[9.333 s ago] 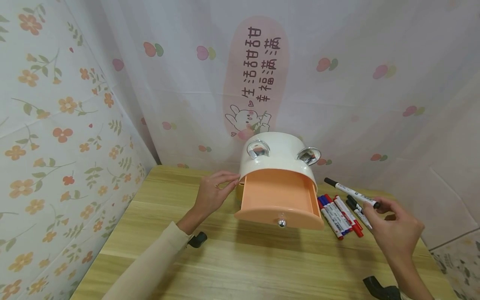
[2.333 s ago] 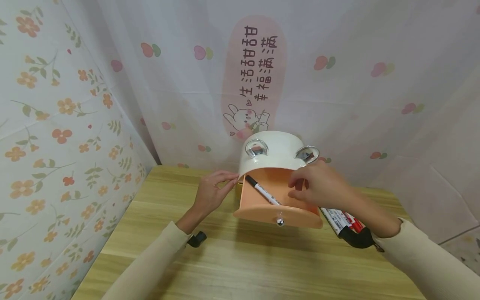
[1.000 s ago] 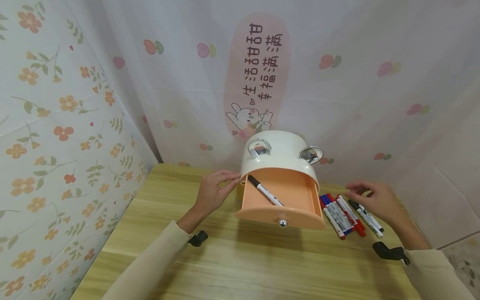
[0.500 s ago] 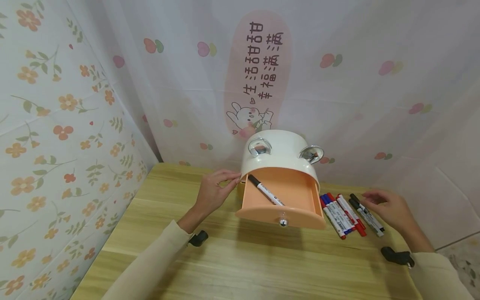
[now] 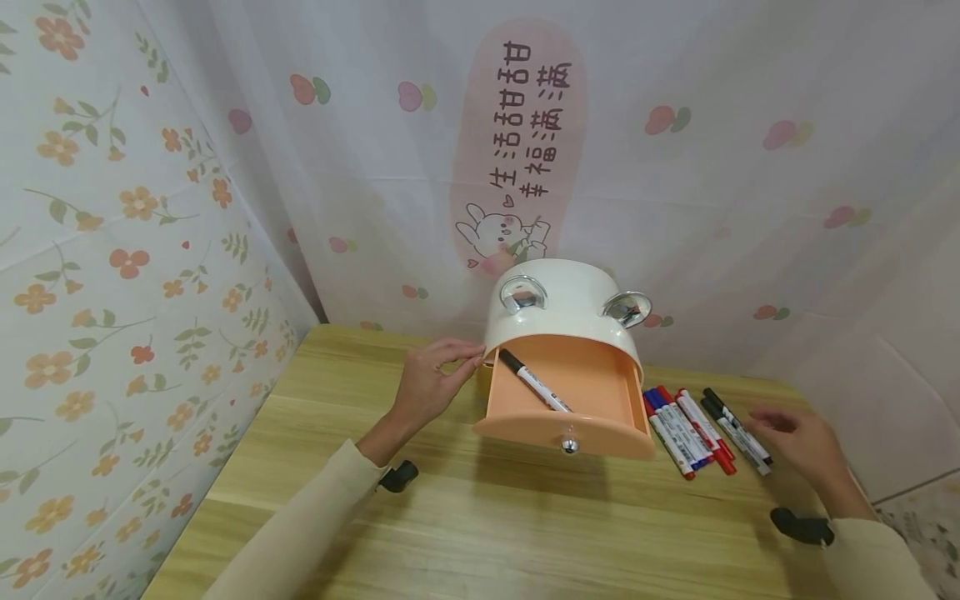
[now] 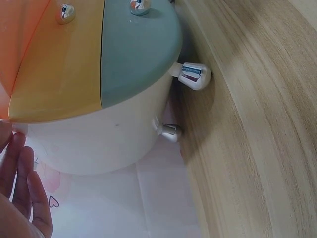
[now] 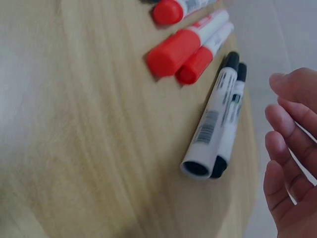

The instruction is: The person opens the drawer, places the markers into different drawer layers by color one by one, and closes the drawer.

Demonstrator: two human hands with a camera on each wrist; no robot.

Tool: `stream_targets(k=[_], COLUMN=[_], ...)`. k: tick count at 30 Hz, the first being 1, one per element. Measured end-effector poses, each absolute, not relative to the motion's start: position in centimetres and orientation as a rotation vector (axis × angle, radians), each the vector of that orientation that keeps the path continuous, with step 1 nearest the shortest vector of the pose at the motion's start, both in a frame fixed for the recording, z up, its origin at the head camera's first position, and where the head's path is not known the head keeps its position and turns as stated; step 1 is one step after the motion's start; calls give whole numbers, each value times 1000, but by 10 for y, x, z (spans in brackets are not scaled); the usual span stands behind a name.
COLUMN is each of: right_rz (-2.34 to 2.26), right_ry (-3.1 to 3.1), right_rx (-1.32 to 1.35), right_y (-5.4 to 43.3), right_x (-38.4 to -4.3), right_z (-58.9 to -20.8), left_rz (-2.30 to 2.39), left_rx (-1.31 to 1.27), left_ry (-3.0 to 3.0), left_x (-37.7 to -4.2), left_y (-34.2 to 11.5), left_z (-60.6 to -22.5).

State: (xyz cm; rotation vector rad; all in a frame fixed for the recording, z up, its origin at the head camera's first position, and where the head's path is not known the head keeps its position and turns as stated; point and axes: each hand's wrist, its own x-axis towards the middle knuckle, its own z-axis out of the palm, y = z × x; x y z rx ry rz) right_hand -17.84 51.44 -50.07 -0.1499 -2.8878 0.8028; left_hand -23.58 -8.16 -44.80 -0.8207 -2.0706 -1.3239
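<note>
A white desktop drawer box [image 5: 558,300] with shiny silver knob feet stands on the table, its orange drawer [image 5: 570,392] pulled out. A marker with a black cap [image 5: 536,382] lies slantwise inside that drawer. My left hand [image 5: 429,383] pinches the front side edge of the box with thumb and fingertips. To the right of the loose markers hovers my right hand [image 5: 798,446], fingers loosely bent and nothing in them. Closest to it are two black markers [image 7: 213,124] side by side. Yellow [image 6: 62,74] and blue-green [image 6: 138,54] drawer fronts show in the left wrist view, both closed.
Several red and blue markers [image 5: 678,433] lie in a row between the box and the black ones. Behind the wooden table [image 5: 480,533] hangs a white printed curtain [image 5: 360,167]; a floral cloth [image 5: 112,275] covers the left side.
Over the earlier frames, the marker from my right hand came to lie in the drawer. The right hand went back to the loose markers and has since drifted right and nearer. The left hand stays put.
</note>
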Motion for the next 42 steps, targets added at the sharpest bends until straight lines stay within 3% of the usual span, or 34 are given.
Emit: stream_targets(k=[9, 42], right_rz=[811, 745], right_ry=[-2963, -2962], right_rx=[-361, -449], right_y=[527, 532], right_x=[-173, -170], right_z=[-511, -530], left_rz=[-1341, -1357], left_rx=[-813, -805], left_ry=[-2086, -2090], left_x=[-236, -236], left_y=[-81, -82], left_z=[-449, -450])
